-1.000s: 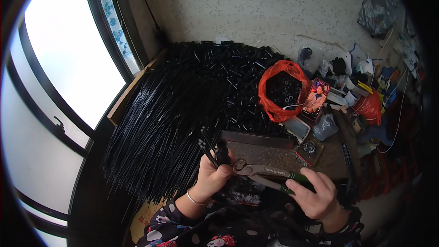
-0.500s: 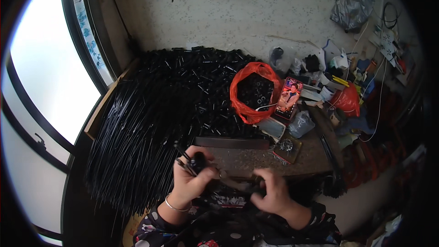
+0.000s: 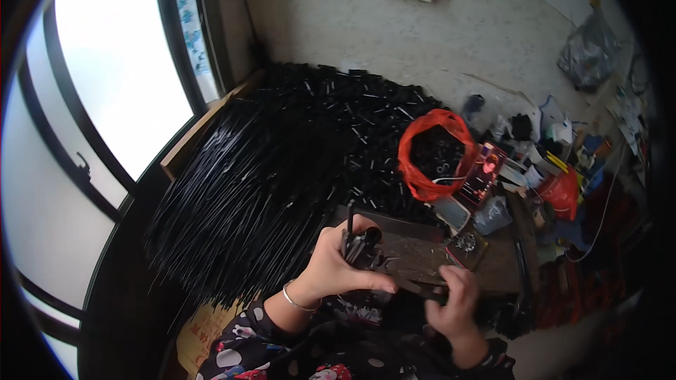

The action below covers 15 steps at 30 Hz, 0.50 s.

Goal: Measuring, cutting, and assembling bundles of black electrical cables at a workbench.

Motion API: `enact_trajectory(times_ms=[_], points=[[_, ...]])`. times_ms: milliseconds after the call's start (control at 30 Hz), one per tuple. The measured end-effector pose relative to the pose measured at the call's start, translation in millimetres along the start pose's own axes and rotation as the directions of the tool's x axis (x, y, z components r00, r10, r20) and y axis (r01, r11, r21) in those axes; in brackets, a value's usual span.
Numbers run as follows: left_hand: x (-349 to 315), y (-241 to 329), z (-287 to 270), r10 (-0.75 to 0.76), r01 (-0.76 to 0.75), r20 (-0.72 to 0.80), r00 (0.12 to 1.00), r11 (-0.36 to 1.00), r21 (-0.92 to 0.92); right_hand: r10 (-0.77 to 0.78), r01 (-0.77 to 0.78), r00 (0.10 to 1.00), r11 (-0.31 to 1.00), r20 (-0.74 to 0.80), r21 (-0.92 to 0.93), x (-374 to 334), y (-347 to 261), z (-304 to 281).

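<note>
My left hand (image 3: pixel 329 267) holds a black plastic piece with a round open end (image 3: pixel 367 238) and a thin rod standing up beside it. Its fingers wrap behind the piece and its thumb stretches out to the right. Closed around the end of a dark, long tool (image 3: pixel 412 283) is my right hand (image 3: pixel 454 304), a little blurred. The tool points toward the black piece; its exact kind is unclear. Both hands are in front of the table's near edge, above my lap.
Long thin black rods (image 3: pixel 225 218) and a heap of short black parts (image 3: pixel 352 105) cover the table's left and back. A red plastic bag (image 3: pixel 415 181) holds dark rings. Beside it lie a lit phone (image 3: pixel 486 172), a clear bag (image 3: pixel 493 217) and a small tray of metal bits (image 3: pixel 466 245).
The whole view has swung, so everything sits farther right. My left thumb has straightened away from the black piece. The black piece and rod have tilted more upright. My right hand still grips the tool.
</note>
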State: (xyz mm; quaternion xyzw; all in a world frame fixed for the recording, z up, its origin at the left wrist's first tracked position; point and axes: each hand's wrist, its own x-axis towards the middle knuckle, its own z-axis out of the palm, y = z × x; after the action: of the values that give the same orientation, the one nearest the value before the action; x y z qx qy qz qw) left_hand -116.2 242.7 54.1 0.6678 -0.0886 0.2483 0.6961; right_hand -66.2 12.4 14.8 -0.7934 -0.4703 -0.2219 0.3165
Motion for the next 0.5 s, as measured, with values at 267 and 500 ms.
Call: enact_trajectory(times_ms=[267,500], points=[[3.1,-7.6,-6.4,-0.035,0.056,0.196,0.980,0.993,-0.102,-0.106,-0.894,0.448,-0.085,0.888,0.441,-15.6,-6.8,8.7],[1.4,-10.9,-9.2,0.004,-0.003,-0.006,1.000,0.999,0.054,-0.065,0.074,0.996,0.986,0.065,-0.146,14.1,-4.8,-13.8]])
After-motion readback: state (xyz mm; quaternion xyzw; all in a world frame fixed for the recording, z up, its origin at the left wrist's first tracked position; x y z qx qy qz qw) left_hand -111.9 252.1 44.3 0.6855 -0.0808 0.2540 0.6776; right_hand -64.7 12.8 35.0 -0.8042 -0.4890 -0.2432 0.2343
